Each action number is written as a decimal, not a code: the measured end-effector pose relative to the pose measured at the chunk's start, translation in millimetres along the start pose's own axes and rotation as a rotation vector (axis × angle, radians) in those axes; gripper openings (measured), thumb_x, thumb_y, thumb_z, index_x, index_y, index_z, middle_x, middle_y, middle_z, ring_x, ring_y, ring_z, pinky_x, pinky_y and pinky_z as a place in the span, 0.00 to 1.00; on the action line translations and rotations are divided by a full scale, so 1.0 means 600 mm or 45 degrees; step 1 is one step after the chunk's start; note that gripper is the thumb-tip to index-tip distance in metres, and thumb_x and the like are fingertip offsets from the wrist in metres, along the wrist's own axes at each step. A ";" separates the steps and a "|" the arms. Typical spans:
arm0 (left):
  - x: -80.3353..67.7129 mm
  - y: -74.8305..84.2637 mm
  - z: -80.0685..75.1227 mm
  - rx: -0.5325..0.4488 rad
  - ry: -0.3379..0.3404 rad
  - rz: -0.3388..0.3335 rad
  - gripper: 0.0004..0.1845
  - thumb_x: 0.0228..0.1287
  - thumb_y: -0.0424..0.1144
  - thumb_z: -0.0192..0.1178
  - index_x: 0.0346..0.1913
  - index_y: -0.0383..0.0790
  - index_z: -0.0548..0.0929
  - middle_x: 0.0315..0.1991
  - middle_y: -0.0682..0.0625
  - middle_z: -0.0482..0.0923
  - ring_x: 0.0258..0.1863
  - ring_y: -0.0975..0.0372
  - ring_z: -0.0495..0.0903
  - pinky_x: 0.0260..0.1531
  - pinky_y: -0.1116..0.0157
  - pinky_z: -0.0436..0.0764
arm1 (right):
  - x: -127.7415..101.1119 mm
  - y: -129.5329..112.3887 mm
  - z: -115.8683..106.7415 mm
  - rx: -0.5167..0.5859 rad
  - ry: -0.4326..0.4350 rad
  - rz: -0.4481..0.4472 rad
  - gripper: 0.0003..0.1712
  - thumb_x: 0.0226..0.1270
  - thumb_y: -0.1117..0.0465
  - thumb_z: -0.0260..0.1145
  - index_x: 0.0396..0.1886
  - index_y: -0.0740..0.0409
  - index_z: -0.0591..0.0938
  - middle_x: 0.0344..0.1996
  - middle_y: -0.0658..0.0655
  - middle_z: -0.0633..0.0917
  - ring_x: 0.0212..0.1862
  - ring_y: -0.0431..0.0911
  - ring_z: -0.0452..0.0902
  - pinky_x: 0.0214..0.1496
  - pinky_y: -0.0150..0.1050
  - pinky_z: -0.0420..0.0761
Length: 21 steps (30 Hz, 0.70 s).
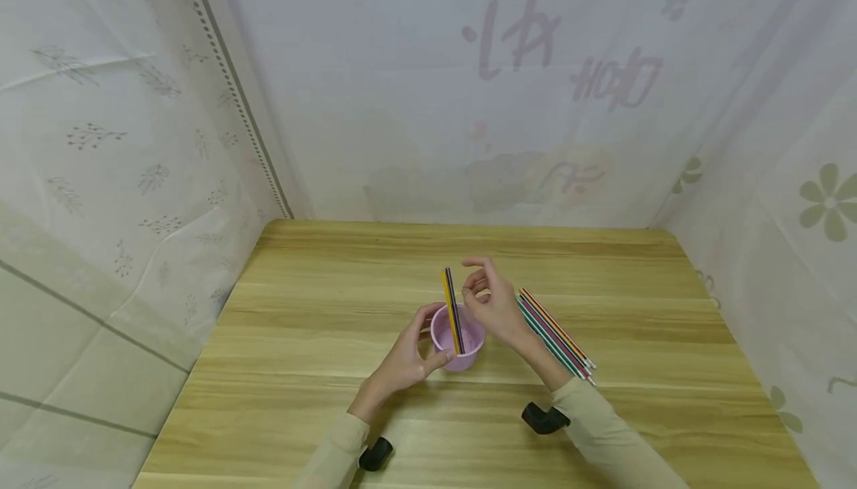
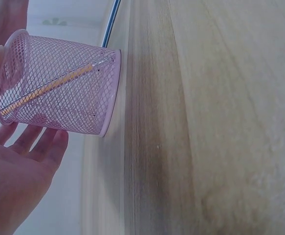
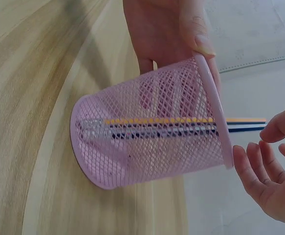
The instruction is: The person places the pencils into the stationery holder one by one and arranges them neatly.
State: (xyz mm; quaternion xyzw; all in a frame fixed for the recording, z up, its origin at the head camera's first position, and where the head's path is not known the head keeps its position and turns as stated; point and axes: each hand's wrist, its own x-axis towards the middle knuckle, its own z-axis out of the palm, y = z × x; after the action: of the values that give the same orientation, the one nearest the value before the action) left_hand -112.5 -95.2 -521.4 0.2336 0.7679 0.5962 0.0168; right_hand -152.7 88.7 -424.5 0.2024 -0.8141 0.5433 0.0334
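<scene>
Light wood-grain bench [image 1: 321, 340]. At frame centre, the left hand [image 1: 402, 362] grips the pink wire-mesh cup [image 1: 458, 340] holding two pencils [image 1: 453, 309]; the right hand [image 1: 492, 303] hovers above, fingers relaxed, empty. Loose pencils [image 1: 554, 334] lie right. Printed fabric [image 1: 120, 139] encloses behind.

Left hand [image 1: 405, 359] curls, apparently gripping; right hand [image 1: 494, 303] hovers, fingers loosely spread.

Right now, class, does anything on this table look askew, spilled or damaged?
Nothing stands out. The pink mesh cup stands upright on the table, steadied by the left hand, with two pencils leaning inside. The remaining pencils lie in a neat row beside the right hand.
</scene>
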 end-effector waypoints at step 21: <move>0.001 0.059 -0.009 -0.049 -0.044 -0.005 0.39 0.51 0.29 0.65 0.65 0.29 0.57 0.58 0.32 0.66 0.57 0.39 0.66 0.54 0.40 0.69 | 0.020 0.094 -0.082 -0.069 0.116 0.172 0.22 0.59 0.71 0.59 0.54 0.59 0.70 0.36 0.64 0.79 0.37 0.52 0.78 0.32 0.32 0.80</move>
State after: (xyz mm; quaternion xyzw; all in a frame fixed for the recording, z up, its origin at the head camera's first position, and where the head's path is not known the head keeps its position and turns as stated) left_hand -102.7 -93.6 -486.8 0.2419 0.7563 0.6068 0.0358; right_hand -192.5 147.8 -450.4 0.1213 -0.8379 0.5307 0.0392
